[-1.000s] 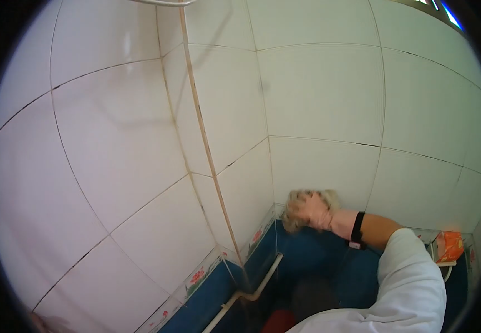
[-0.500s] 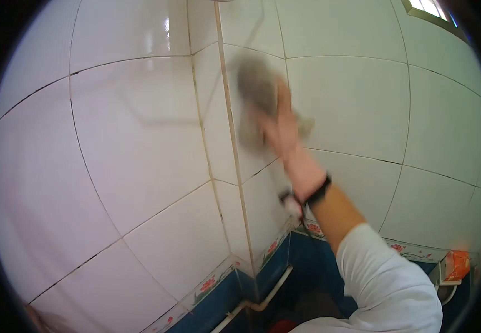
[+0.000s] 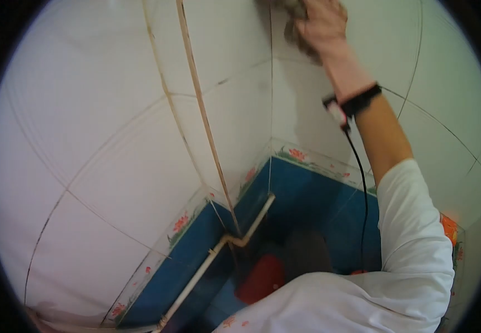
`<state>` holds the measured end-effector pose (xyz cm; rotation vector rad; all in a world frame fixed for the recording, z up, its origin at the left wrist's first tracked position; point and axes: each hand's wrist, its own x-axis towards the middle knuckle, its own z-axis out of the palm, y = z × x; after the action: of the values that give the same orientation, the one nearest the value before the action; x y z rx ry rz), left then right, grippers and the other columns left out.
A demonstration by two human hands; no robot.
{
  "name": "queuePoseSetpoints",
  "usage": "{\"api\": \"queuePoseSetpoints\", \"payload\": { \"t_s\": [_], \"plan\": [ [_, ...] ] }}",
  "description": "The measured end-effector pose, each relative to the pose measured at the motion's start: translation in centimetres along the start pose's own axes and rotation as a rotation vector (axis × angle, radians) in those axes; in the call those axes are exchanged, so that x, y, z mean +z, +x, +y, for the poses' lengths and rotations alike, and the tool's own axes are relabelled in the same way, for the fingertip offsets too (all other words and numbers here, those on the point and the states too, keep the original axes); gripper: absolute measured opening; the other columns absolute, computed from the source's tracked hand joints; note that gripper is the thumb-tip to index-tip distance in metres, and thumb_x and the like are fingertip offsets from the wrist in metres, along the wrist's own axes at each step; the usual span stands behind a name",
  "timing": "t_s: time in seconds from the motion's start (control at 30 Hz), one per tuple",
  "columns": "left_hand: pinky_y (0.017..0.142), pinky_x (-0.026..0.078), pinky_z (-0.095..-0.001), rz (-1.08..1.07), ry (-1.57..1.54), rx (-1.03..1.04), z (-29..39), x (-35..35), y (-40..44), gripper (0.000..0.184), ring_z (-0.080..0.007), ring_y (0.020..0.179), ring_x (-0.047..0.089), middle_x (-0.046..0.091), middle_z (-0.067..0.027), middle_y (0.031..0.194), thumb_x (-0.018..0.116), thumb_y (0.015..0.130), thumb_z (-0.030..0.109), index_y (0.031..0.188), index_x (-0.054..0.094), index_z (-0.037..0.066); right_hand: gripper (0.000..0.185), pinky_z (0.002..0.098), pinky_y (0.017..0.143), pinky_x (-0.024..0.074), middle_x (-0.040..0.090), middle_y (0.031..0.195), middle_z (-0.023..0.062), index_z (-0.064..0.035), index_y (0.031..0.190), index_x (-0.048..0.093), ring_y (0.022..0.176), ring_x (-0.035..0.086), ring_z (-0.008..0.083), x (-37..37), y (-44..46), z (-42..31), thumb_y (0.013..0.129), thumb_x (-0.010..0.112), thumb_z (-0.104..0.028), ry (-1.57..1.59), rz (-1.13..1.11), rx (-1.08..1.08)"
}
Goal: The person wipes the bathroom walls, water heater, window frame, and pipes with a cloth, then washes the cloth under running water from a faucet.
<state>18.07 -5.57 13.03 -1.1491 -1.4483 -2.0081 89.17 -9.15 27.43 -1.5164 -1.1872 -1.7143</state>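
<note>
My right hand (image 3: 326, 25) is high up at the top edge, fingers closed round a crumpled grey-beige cloth (image 3: 301, 39). The cloth is against or very near the white tiled wall (image 3: 340, 127) just right of the inner corner, and part of it is blurred or cut off by the frame. A black band (image 3: 361, 100) circles my wrist, with a small light-coloured piece on it and a black cable hanging down. My left hand cannot be made out.
A pale pipe (image 3: 196, 277) bends along the blue lower wall (image 3: 301, 186), under a floral border (image 3: 182, 225). Something red (image 3: 260, 280) lies low down beside a dark grey shape. An orange packet (image 3: 448, 228) is at right. A blurred brownish shape sits at lower left.
My right hand and the cloth have gone from low by the border, up across the wall beside the corner, to the top edge. The view has shifted, showing more of the lower wall.
</note>
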Motion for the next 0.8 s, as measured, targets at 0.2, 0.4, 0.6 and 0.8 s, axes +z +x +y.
{"api": "queuePoseSetpoints", "payload": {
  "t_s": [0.2,0.4,0.6,0.8],
  "plan": [
    [0.07,0.052,-0.0429,-0.004,-0.019,0.006,0.0,0.9,-0.2,0.049,-0.0293,0.082,0.06,0.063,-0.0195,0.101,0.074,0.077,0.024,0.114,0.054,-0.002,0.055,0.0504,0.095,0.0361,0.031,0.15,0.0042,-0.0247,0.124,0.054,0.132,0.031,0.034,4.4,-14.1,-5.1,0.071,0.064,-0.016,-0.216,-0.402,0.022],
    [0.069,0.051,-0.0435,-0.017,-0.077,0.004,-0.8,0.4,0.0,0.048,-0.0293,0.081,0.06,0.063,-0.0195,0.1,0.073,0.078,0.024,0.114,0.054,-0.002,0.041,0.0486,0.093,0.0413,0.041,0.141,0.0062,-0.0208,0.115,0.059,0.127,0.04,0.0307,-2.5,-34.4,-5.0,0.074,0.064,-0.015,0.18,-1.128,-0.442],
    [0.068,0.051,-0.0441,-0.018,-0.123,0.024,-0.8,-0.7,0.5,0.047,-0.0294,0.079,0.06,0.062,-0.0195,0.099,0.073,0.079,0.023,0.113,0.053,-0.002,0.054,0.0445,0.102,0.0382,0.049,0.133,0.0129,-0.0104,0.125,0.054,0.122,0.047,0.0326,-0.2,-30.6,-6.7,0.074,0.07,-0.019,0.689,-0.514,0.46],
    [0.067,0.051,-0.0447,-0.005,-0.152,-0.016,-0.2,-1.9,0.7,0.046,-0.0294,0.078,0.059,0.062,-0.0195,0.097,0.072,0.079,0.023,0.113,0.053,-0.002,0.064,0.0449,0.11,0.0273,0.036,0.141,0.0223,-0.0035,0.138,0.036,0.132,0.034,0.0376,1.5,-18.8,-15.6,0.085,0.068,-0.022,0.914,-0.087,0.805]
  ]
}}
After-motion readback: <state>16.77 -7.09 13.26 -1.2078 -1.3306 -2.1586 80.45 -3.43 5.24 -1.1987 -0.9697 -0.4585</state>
